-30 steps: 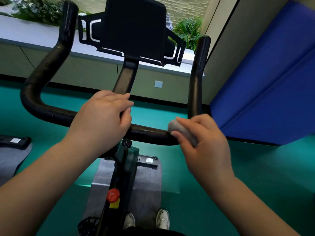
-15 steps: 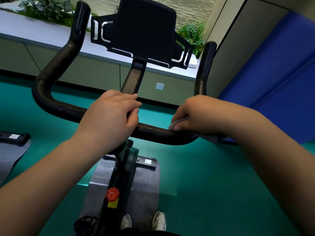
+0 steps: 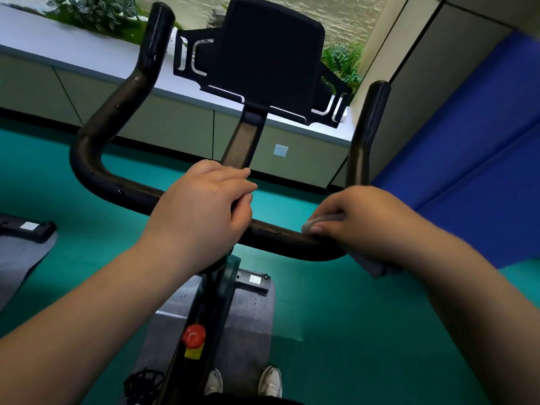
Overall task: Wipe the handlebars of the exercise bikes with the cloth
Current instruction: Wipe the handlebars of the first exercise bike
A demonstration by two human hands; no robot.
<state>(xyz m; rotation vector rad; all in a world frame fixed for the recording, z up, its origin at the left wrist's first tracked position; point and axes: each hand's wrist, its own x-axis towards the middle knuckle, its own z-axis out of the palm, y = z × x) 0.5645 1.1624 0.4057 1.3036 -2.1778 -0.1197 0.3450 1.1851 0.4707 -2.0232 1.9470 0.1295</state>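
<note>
Gripping the black handlebar [image 3: 280, 233] of an exercise bike [image 3: 216, 290], a person stands over the machine with both hands on its crossbar. The right hand [image 3: 365, 222] has its grip curled round a grey cloth [image 3: 318, 222], pressed against the bar near the right-hand bend, with a loose end of the fabric hanging below the wrist. The left hand [image 3: 204, 209] wraps its grip round the bar's middle, just in front of the stem. The crossbar's long axis runs left to right, dipping slightly towards the right, and both ends turn up into horns pointing away from the person. A black tablet holder [image 3: 271, 54] tops the stem, its back to the camera. Lower on the frame sits a red knob [image 3: 193, 335] above a yellow label. What appears to be a bottle cage [image 3: 143, 381] shows near the bottom edge; its contents cannot be made out. Two white shoes [image 3: 270, 381] rest on a grey mat [image 3: 251, 323] over the green floor [image 3: 350, 331].
</note>
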